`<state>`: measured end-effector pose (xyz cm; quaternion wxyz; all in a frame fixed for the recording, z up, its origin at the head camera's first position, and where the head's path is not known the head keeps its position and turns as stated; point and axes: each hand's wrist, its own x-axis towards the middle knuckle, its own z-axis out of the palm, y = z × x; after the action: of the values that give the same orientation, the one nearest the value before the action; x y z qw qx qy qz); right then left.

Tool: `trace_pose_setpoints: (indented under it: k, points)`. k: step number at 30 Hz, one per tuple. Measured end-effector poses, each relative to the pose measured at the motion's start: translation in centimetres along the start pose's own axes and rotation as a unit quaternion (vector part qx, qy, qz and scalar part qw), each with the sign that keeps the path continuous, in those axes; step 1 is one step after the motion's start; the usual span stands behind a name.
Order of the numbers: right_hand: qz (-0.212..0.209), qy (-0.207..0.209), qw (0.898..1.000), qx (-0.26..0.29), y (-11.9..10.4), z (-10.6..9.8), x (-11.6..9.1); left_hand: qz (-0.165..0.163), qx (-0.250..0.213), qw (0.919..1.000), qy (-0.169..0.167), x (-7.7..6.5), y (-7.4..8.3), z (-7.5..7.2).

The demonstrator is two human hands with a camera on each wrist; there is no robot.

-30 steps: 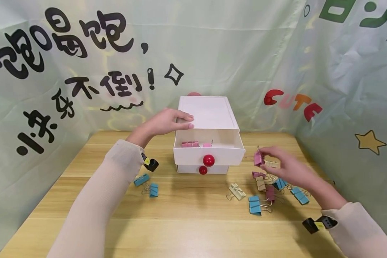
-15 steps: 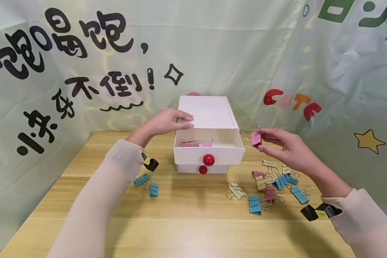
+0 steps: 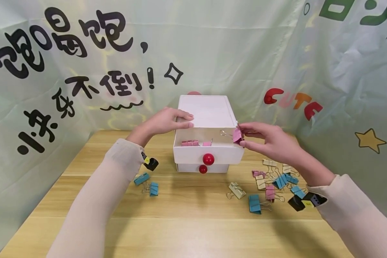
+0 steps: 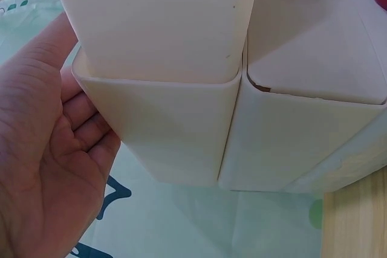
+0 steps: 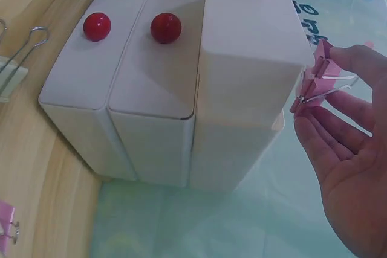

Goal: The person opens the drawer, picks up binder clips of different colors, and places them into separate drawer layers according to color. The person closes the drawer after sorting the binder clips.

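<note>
A white drawer box (image 3: 208,111) with red ball knobs stands at the back of the table, its top drawer (image 3: 193,156) pulled out. Pink binder clips (image 3: 190,143) lie inside that drawer. My left hand (image 3: 169,122) rests at the box's upper left edge, fingers loosely extended; the left wrist view has the same hand (image 4: 66,131) along the side. At the drawer's right edge, my right hand (image 3: 271,139) pinches a pink binder clip (image 3: 237,136) between thumb and fingertips. The right wrist view shows the pinched clip (image 5: 318,80) close beside the pulled-out drawer, its wire handles visible.
Blue, cream and pink binder clips (image 3: 280,181) lie in a loose group on the right of the wooden table (image 3: 180,222). A cream clip (image 3: 237,190) lies apart from them. Two blue clips (image 3: 142,179) sit near the left wrist. A printed cloth (image 3: 245,53) hangs behind.
My right hand has lifted the pink binder clip from above the right-hand group and carried it up and left to the drawer's right edge. The left hand has stayed put.
</note>
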<state>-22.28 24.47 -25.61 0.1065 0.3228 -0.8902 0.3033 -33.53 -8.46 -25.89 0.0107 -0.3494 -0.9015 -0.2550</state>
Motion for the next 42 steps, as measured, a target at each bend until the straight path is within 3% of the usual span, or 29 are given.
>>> trace_pose_setpoints:
  k: [7,15,22,30,42]
  points:
    - [-0.018,-0.048,0.998,-0.022,-0.5,0.6,1.6,0.002,-0.001,1.0000,0.002,0.0,-0.1,0.1]
    - [0.004,-0.085,0.994,-0.062,-0.8,1.6,2.9,-0.002,-0.008,1.0000,-0.003,-0.1,0.0,0.4]
    - [0.002,-0.040,0.997,-0.072,-0.9,1.8,2.9,0.009,-0.006,0.9999,-0.001,0.0,0.2,0.4]
    - [-0.005,0.026,0.997,-0.068,0.2,1.0,1.2,0.019,0.001,0.9998,0.002,0.2,0.2,0.1]
    - [0.067,0.019,0.995,-0.076,3.4,1.1,-2.0,0.012,0.004,0.9999,0.002,0.2,-0.2,0.0]
